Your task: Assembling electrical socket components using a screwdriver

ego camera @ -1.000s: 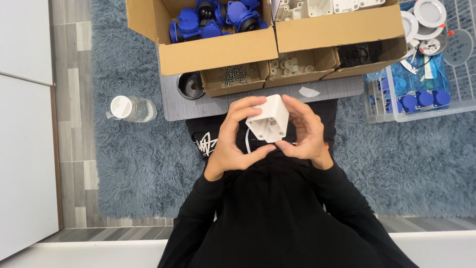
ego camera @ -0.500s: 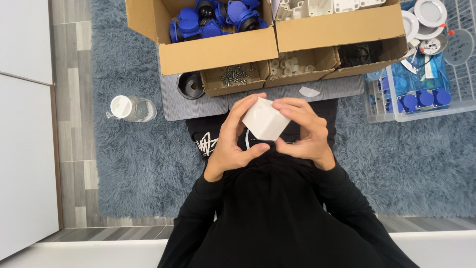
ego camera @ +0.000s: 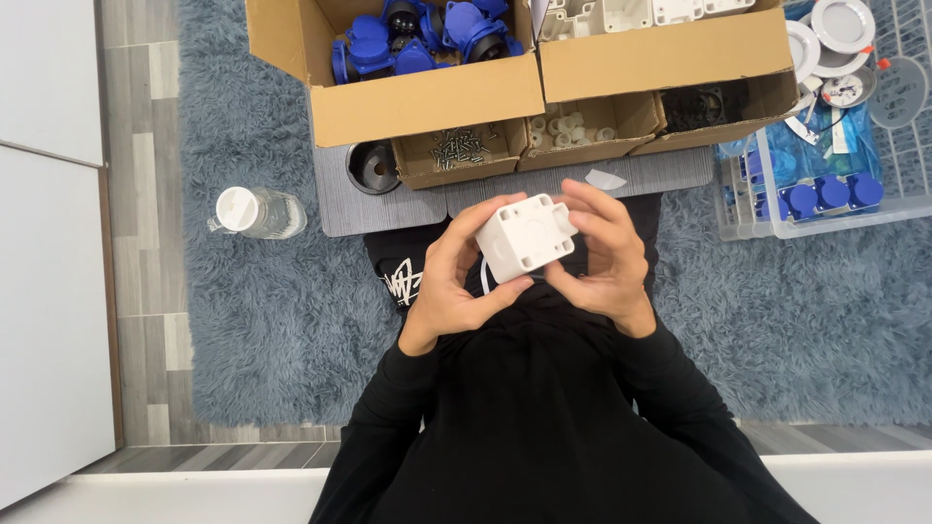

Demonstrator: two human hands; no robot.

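The person sits in black sleeves, both hands raised in front of the chest. The left hand (ego camera: pixel 456 281) and the right hand (ego camera: pixel 604 254) grasp a white plastic box (ego camera: pixel 524 236) between them, fingers curled round its sides, so that it is held tilted above the lap, clear of the blue-grey rug (ego camera: pixel 272 311) below. A short round stub sticks out of the box on the side toward the right hand.

Just past the hands lies a grey mat (ego camera: pixel 388 209) with a small white scrap (ego camera: pixel 605 180) on it. A black round cup (ego camera: pixel 374 167) stands at the mat's left part, and a clear bottle with a white cap (ego camera: pixel 254 212) lies on the rug to the left of it.

Beyond, low cardboard trays hold screws (ego camera: pixel 461 147) and small pale rings (ego camera: pixel 571 126). Behind them a big cardboard carton (ego camera: pixel 417 102) is filled with blue parts (ego camera: pixel 417 39), and a second carton (ego camera: pixel 660 53) beside it holds white housings. Far right, a clear plastic bin (ego camera: pixel 825 209) contains more blue pieces and round white discs.
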